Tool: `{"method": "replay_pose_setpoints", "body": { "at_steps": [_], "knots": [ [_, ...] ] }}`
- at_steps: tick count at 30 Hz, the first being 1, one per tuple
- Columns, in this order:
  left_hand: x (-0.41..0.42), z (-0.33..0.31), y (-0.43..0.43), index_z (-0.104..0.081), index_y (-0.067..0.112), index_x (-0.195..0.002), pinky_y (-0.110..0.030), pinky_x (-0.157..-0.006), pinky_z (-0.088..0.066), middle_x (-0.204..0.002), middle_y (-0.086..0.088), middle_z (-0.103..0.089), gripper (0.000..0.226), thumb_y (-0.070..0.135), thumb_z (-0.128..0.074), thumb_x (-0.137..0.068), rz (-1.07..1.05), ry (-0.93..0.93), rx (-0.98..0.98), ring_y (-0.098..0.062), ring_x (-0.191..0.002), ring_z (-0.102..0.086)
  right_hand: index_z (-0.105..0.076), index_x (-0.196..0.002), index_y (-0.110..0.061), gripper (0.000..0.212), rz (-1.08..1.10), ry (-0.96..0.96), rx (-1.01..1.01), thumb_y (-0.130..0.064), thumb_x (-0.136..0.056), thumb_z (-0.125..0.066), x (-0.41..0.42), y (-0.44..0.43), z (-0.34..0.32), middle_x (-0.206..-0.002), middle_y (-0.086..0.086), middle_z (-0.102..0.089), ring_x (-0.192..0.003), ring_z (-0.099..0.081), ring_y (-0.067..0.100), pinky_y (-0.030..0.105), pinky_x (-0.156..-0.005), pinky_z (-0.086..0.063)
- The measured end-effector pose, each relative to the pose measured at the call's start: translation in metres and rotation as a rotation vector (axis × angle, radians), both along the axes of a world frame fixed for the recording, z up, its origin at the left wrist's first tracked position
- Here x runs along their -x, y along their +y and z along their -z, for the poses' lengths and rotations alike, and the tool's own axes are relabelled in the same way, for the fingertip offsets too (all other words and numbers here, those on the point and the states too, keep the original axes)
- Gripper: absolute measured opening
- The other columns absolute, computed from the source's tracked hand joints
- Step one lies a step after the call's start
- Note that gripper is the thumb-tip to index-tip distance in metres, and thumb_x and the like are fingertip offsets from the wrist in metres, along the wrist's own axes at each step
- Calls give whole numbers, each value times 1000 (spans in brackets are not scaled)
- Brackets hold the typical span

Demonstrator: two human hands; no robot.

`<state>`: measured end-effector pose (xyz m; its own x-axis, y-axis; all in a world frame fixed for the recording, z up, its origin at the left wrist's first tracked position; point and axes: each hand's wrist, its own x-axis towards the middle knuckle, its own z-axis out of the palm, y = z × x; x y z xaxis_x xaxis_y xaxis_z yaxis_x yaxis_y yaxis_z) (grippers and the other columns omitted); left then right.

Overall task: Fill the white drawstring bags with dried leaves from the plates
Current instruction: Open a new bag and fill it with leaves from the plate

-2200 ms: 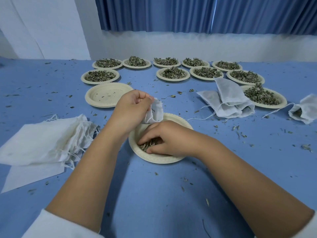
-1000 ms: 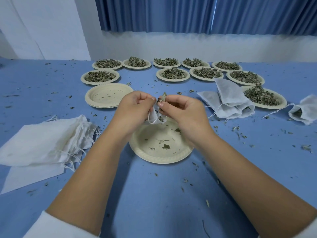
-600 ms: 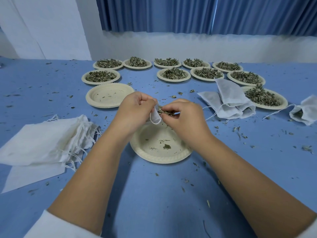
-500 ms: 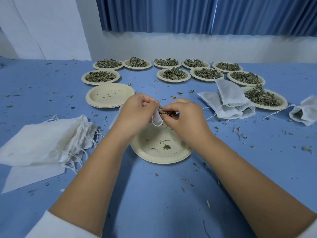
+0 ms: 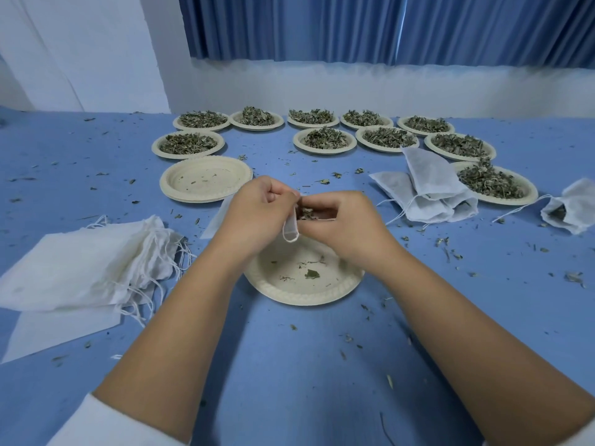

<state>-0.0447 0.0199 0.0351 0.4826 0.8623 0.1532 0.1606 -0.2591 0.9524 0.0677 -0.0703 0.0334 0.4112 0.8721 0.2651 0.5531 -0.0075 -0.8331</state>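
Note:
My left hand [image 5: 256,214] grips the rim of a white drawstring bag [image 5: 290,227] and holds its mouth open just above a nearly bare paper plate [image 5: 302,288]. Most of the bag is hidden behind that hand. My right hand [image 5: 343,225] pinches a small clump of dried leaves [image 5: 306,213] right at the bag's mouth. Only a few leaf crumbs lie on the plate below.
Several plates heaped with dried leaves [image 5: 325,138] stand at the back. An emptied plate stack [image 5: 206,178] lies left of centre. Flat unfilled bags [image 5: 83,265] are piled at the left. Filled bags [image 5: 425,188] lie right, one more [image 5: 570,209] at the far right edge. Leaf bits litter the blue table.
My right hand scooped the last leaves off the plate, rose to the bag and now pushes them in at its mouth. My left hand keeps holding the bag, now lower.

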Motion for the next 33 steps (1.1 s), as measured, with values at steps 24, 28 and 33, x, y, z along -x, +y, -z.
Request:
{"method": "replay_pose_setpoints", "body": {
  "at_steps": [24,28,33],
  "knots": [
    [5,-8,-4,-64,14,-85,-16,-50,-46,-58,6,-59,9,14,-59,-93,-12,-88,92,2,-40,-48,-69,-112,-3,40,-138,233,-4,20,-87,-48,-8,3,2,-101,8,-73,-93,-71,14,20,-82,-56],
    [5,-11,-7,-63,12,-84,-10,-40,-38,-46,13,-56,13,11,-56,-95,41,-75,106,1,-35,-47,-74,-90,-18,24,-52,38,-5,3,-83,-69,-7,-2,2,-81,2,-76,-77,-72,8,21,-73,-57],
    [6,-13,-11,-61,6,-89,-8,-37,-35,-46,11,-56,10,6,-53,-96,91,-92,140,1,-32,-47,-70,-81,-17,16,-38,154,-112,-1,-82,-71,-7,1,2,-83,6,-75,-79,-73,18,33,-81,-58]
  ]
}}
